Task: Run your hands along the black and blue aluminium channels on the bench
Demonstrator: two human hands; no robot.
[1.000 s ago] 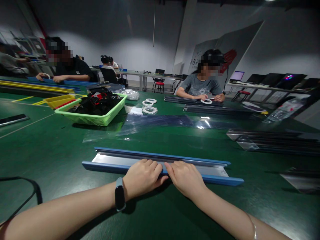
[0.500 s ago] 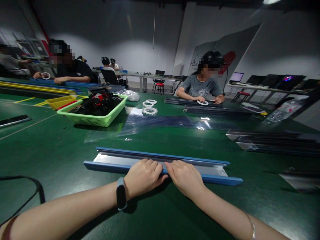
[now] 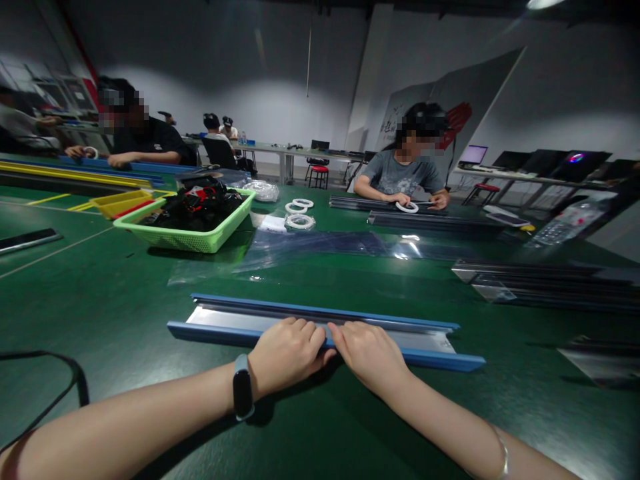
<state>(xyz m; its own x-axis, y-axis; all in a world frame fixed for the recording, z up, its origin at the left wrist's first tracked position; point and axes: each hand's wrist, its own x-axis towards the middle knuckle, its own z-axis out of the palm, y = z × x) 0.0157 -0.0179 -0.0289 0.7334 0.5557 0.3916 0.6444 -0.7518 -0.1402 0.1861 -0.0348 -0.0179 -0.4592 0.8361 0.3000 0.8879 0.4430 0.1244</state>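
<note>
A blue metal channel profile [image 3: 225, 325] with a silvery inside lies crosswise on the green table [image 3: 125, 307] in front of me. Both of its long edges stand up as rims, and its ends are cut at a slant. My left hand [image 3: 289, 353], with a fitness band at the wrist, is wrapped over the near rim around its middle. Just to the right, my right hand [image 3: 373, 357] grips the same rim, its thumb close to the left hand. The fingertips of both hands are hidden inside the channel.
Beyond the profile lie clear plastic sheets [image 3: 320, 250] and several white tape rolls [image 3: 300, 221]. A green basket [image 3: 215, 237] of black and red parts stands at left. Dark profiles [image 3: 555, 283] lie at right. Across the table a co-worker [image 3: 407, 173] handles a white tape roll [image 3: 407, 207].
My hands and the blue profile have stayed where they were. Across the table, the co-worker's hand with the tape roll has shifted slightly.
</note>
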